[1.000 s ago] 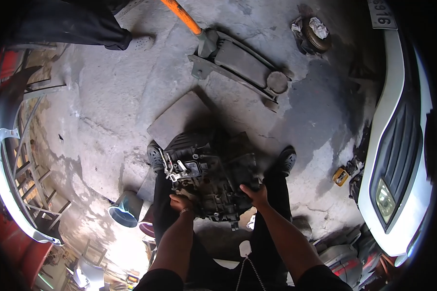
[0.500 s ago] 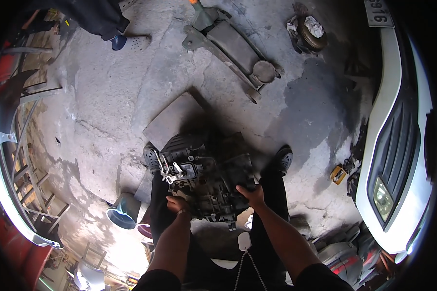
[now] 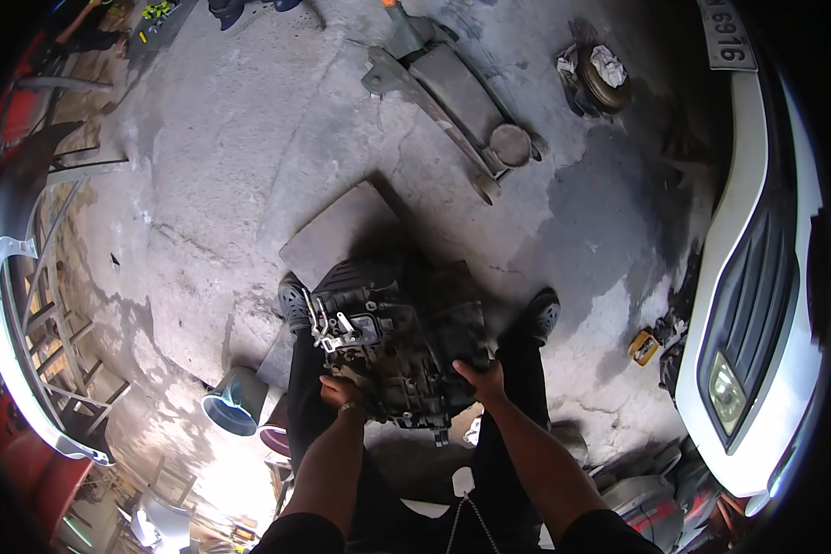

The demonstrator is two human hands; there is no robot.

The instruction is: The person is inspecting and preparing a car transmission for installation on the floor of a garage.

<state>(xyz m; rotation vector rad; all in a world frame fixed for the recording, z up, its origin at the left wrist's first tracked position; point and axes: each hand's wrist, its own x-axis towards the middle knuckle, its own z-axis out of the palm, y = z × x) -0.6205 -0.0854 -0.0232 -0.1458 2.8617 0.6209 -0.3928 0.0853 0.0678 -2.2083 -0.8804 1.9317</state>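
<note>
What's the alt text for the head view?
Both hands, left hand and right hand, grip a dark, greasy gearbox above a concrete floor. A floor jack lies ahead; a white car stands at right.

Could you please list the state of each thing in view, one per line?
Dark, greasy metal gearbox: held up off the floor, gripped at its near edge.
Left hand: closed on the gearbox.
Right hand: closed on the gearbox.
Grey metal floor jack: lying on the concrete, unattended.
Flat grey board: lying flat on the floor.
White car: parked, front facing the person.
Grey-blue funnel: tipped on its side.
</note>
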